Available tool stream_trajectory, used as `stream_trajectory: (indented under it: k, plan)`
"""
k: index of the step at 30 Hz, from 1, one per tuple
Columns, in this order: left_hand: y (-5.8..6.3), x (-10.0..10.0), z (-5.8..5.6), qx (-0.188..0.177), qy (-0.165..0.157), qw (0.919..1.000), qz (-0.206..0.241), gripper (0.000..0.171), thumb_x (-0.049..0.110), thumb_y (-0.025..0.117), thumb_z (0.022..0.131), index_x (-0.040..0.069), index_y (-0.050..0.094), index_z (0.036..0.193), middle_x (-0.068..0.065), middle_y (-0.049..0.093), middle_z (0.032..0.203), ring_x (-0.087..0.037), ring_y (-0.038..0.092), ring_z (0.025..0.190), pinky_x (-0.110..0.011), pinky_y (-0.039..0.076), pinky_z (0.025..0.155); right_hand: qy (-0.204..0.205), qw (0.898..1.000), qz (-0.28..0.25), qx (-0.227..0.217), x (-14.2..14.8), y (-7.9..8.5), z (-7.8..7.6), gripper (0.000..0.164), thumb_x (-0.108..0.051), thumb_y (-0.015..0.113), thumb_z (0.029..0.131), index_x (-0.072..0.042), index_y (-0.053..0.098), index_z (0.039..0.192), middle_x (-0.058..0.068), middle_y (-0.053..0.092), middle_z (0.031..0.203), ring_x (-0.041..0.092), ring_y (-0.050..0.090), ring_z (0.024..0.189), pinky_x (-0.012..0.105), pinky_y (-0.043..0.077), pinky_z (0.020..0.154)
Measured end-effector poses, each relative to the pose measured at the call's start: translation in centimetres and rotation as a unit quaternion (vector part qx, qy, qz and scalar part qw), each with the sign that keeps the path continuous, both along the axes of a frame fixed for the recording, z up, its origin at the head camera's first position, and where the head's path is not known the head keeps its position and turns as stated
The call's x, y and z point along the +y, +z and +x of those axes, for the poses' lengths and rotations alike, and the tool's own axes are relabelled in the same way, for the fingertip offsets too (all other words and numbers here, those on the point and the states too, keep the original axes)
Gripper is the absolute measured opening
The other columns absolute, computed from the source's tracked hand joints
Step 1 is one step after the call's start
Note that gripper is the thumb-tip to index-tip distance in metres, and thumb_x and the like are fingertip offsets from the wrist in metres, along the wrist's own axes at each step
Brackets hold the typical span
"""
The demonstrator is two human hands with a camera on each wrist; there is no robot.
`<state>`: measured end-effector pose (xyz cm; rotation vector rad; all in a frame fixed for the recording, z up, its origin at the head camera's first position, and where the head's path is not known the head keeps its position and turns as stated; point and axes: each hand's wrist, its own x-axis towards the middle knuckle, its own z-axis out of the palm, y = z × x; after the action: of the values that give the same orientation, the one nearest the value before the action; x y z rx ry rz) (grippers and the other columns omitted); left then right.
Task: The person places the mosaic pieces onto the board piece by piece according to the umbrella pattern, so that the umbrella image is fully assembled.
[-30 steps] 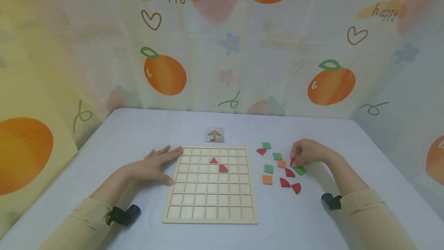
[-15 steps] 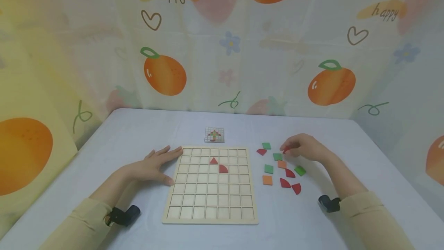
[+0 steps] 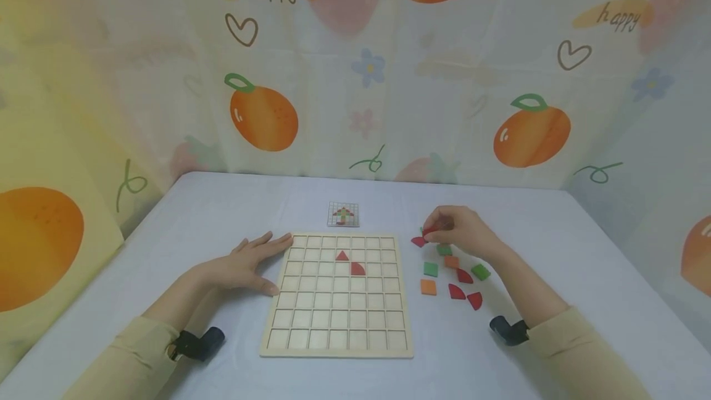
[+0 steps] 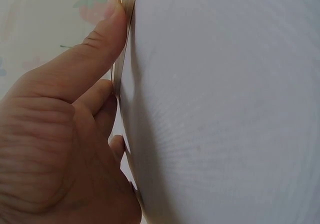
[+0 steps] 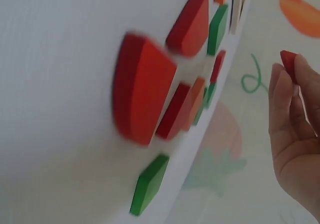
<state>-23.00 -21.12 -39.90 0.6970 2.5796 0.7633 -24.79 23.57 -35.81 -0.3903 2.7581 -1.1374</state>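
Sitting in the board (image 3: 338,339) are a red triangle (image 3: 342,257) and quarter-circle (image 3: 358,269).

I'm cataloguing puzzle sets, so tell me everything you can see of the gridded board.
The board looks wooden: pale, roughly square, with a rim around a seven-by-seven grid of square cells. It lies flat on the white tabletop. Two cells are occupied: a red triangle and, one row nearer and one column right, a red quarter circle. The rest are bare. The left hand touches its left edge.
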Motion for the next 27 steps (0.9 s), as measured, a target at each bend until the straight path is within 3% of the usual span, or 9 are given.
stream_trajectory:
  k: [6,12,18,23,27]
  plan:
    - [-0.2,-0.1,-0.1,0.008,-0.003,1.0000,-0.002,0.106,0.049,0.080,0.074,0.017,0.023,0.158,-0.008,0.022,0.167,-0.047,0.004,0.153,-0.071,-0.005,0.118,0.029,0.998,-0.031,-0.040,-2.2,0.1,0.5,0.019,-0.017,0.074,0.088,-0.010,0.072,0.105,0.005,0.072,0.095,0.022,0.069,0.084,0.031,0.061,0.079]
    - [0.1,0.1,-0.1,0.005,-0.002,1.0000,-0.005,0.106,0.049,0.080,0.075,0.017,0.023,0.158,-0.008,0.021,0.167,-0.047,0.004,0.153,-0.071,-0.005,0.119,0.034,0.997,-0.041,-0.053,-4.5,-0.1,1.0,0.028,-0.018,0.079,0.083,-0.006,0.070,0.107,0.002,0.074,0.086,0.021,0.071,0.079,0.029,0.061,0.074]
    - [0.6,0.3,0.2,0.001,-0.004,1.0000,0.002,0.105,0.047,0.080,0.075,0.016,0.024,0.158,-0.010,0.021,0.167,-0.048,0.003,0.153,-0.072,-0.006,0.118,0.036,0.998,-0.002,-0.050,-6.6,-0.3,1.2,0.018,-0.022,0.081,0.082,-0.014,0.075,0.096,-0.003,0.076,0.089,0.013,0.066,0.081,0.025,0.057,0.077]
    - [0.4,0.3,0.2,0.002,-0.003,1.0000,0.001,0.105,0.047,0.080,0.075,0.016,0.025,0.158,-0.009,0.022,0.166,-0.048,0.004,0.153,-0.071,-0.005,0.118,0.073,0.996,0.038,-0.033,-7.8,-0.5,1.4,0.014,-0.019,0.078,0.084,-0.018,0.078,0.098,-0.006,0.076,0.096,0.011,0.063,0.087,0.025,0.052,0.081]
    - [0.1,0.2,0.0,0.003,-0.001,1.0000,-0.006,0.105,0.049,0.080,0.074,0.017,0.025,0.158,-0.008,0.023,0.167,-0.046,0.004,0.154,-0.070,-0.005,0.119,0.108,0.992,0.051,-0.035,-8.3,-0.6,1.7,0.013,-0.017,0.078,0.084,-0.020,0.078,0.097,-0.008,0.076,0.091,0.011,0.062,0.085,0.025,0.051,0.077]
